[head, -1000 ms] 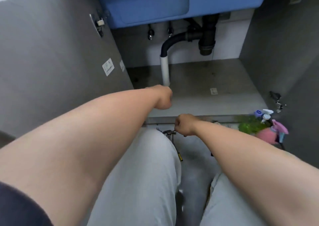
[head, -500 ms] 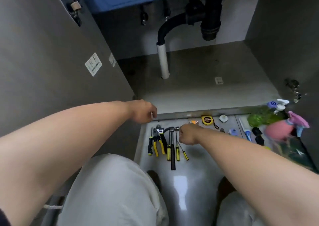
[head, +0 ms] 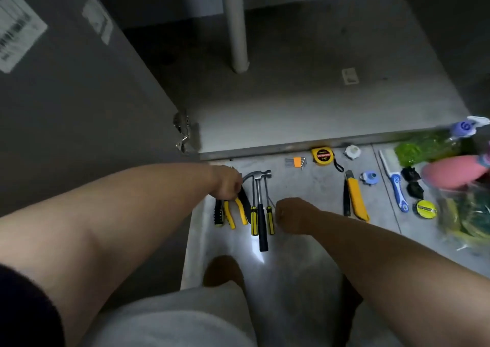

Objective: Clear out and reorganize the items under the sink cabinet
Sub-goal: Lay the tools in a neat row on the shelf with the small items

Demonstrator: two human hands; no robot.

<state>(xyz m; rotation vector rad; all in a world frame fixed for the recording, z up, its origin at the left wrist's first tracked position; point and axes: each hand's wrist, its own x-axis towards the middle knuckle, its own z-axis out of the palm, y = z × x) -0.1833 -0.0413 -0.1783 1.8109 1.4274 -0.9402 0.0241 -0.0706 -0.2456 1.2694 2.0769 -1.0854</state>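
While left hand (head: 225, 183) and right hand (head: 293, 215) curl among tools (head: 262, 224), grips unclear, bag (head: 466, 214) holding green-yellow items.

Single view: head-worn wide-angle, pitched steeply down and slightly forward. Close range. The wearer's light-grey trousered knee (head: 172, 317) fills the bottom edge, with the bare left forearm (head: 119, 214) and bare right forearm (head: 384, 262) entering from the lower corners. Frame centre is the pale grey tiled floor (head: 305, 187) at the front edge of the open grey cabinet base (head: 318, 103). The white plastic drain pipe (head: 236, 28) is cut by the top edge.

Home kitchen: open sink cabinet (head: 305, 103) with white drainpipe (head: 236, 28).
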